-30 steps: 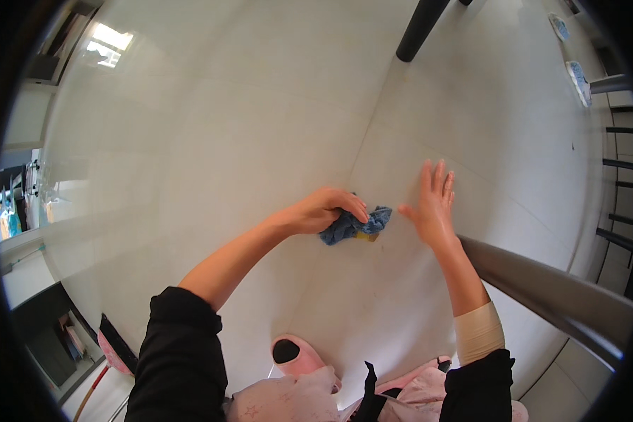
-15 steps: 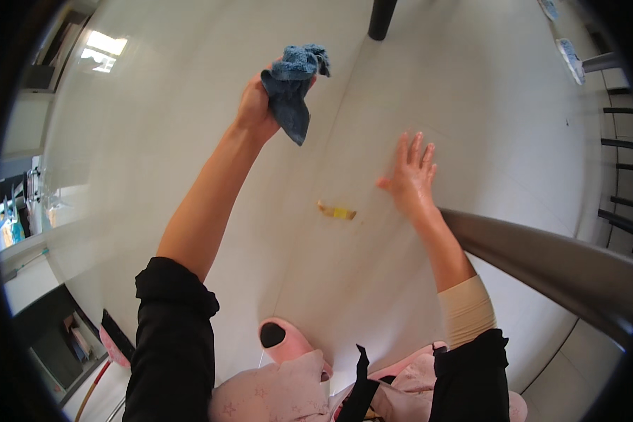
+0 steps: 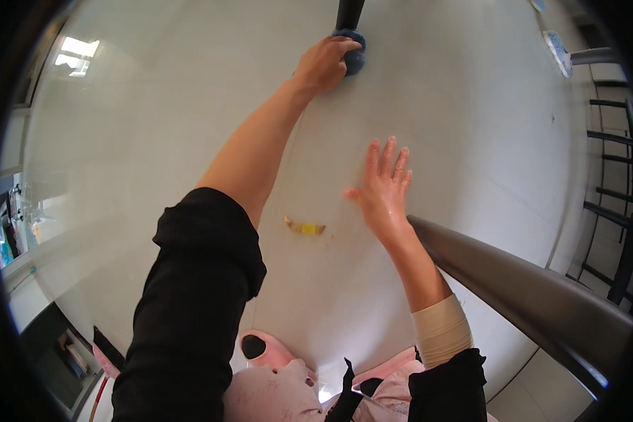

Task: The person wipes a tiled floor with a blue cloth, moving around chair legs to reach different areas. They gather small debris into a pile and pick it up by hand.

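My left hand (image 3: 322, 65) reaches far forward, closed around a bunched blue cloth (image 3: 356, 62). The cloth sits at the foot of a black furniture leg (image 3: 349, 13) and appears to touch it; the palm side of that hand is hidden. Close to the pale floor, my right hand (image 3: 383, 190) has its fingers spread and holds nothing; its skin looks wet. Whether it touches the floor, I cannot tell. Between my forearms lies a small curved scrap (image 3: 305, 228), tan with a yellow middle, on the floor.
A thick dark bar (image 3: 513, 288) slants beside my right forearm. Black rungs (image 3: 612, 137) stand at the far right, below a light blue shoe (image 3: 557, 53). My pink slippers (image 3: 278, 348) are at the lower edge. A pink-and-black broom head (image 3: 107, 353) is at lower left.
My left hand has carried the cloth forward and right, down to the black leg's foot. My right hand stays spread, slightly further left in the picture, as the whole view has shifted.
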A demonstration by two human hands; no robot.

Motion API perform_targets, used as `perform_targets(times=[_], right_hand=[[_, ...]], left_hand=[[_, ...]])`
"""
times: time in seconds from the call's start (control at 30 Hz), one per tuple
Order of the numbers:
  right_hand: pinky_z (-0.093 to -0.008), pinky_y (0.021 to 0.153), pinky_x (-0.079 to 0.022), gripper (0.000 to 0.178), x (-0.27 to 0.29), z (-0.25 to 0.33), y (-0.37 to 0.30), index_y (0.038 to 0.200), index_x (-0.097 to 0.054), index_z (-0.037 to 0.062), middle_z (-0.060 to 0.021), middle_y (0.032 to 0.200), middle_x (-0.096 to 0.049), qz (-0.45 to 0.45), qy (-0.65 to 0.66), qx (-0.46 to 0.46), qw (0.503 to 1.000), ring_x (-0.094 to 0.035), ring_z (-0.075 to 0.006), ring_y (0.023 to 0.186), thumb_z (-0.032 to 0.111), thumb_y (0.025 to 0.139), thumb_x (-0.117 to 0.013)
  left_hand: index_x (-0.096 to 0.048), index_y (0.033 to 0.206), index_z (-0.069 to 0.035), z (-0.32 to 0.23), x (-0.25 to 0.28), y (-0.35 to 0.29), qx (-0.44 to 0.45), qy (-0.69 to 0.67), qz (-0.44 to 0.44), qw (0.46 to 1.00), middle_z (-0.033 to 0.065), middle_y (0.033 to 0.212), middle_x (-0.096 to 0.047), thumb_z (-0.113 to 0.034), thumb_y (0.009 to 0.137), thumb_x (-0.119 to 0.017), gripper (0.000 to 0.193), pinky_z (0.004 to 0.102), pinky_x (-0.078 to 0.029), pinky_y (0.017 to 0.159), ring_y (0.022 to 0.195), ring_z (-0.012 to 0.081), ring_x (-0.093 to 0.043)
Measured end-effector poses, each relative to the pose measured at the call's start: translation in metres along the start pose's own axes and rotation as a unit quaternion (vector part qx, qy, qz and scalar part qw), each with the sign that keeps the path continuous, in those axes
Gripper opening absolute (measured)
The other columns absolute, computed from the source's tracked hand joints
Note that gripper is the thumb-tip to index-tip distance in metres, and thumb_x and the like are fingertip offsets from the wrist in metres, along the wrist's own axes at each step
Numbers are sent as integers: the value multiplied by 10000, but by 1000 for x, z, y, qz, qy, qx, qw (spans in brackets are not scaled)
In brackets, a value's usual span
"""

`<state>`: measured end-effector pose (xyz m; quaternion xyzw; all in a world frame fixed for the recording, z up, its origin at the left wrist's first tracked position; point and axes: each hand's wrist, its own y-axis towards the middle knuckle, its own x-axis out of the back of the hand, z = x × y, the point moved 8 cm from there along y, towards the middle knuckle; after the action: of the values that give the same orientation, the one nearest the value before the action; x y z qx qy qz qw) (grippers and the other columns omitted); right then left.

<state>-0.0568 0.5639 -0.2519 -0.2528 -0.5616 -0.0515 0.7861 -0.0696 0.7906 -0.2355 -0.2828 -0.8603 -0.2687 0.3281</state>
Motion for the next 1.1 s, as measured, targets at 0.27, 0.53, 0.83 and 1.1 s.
perform_targets(times=[0.27, 0.53, 0.83, 1.1], right_hand=[[-618, 972, -164, 1007, -1, -3, 7, 1383, -94, 84, -185, 1435, -6, 22, -30, -22, 999, -20, -428, 1304, 368, 647, -719], [-485, 1012, -231, 821, 17, 2, -5, 1358, -184, 87, -185, 1423, -82, -54, 88, 37, 994, -125, -376, 1302, 188, 714, -683], [-385, 919, -374, 523, 54, -10, -105, 1242, -358, 48, -159, 1322, -287, -101, 313, 100, 939, -361, -322, 1173, -33, 757, -539], [-346, 810, -425, 276, 21, -46, -146, 1079, -498, 9, -146, 1060, -535, 145, 234, 96, 957, -521, -281, 961, 70, 811, -517]], left_hand=[[-645, 912, -101, -11, 11, -65, -10, -75, 118, 990, 91, 957, -619, 28, 674, -422, 351, 357, -432, 795, 911, 289, -552], [-620, 900, -62, -76, 9, -221, 7, -178, 232, 956, 96, 943, -600, 103, 647, -433, 355, 322, -442, 771, 903, 265, -549], [-603, 998, 17, -101, 73, -221, 250, -494, 132, 822, 80, 982, -604, 61, 704, -384, 370, 257, -428, 857, 921, 139, -558], [-577, 1053, -13, 61, 158, -207, 157, -15, -177, 972, 130, 1109, -569, 41, 720, -357, 402, 299, -383, 924, 1044, 268, -525]])
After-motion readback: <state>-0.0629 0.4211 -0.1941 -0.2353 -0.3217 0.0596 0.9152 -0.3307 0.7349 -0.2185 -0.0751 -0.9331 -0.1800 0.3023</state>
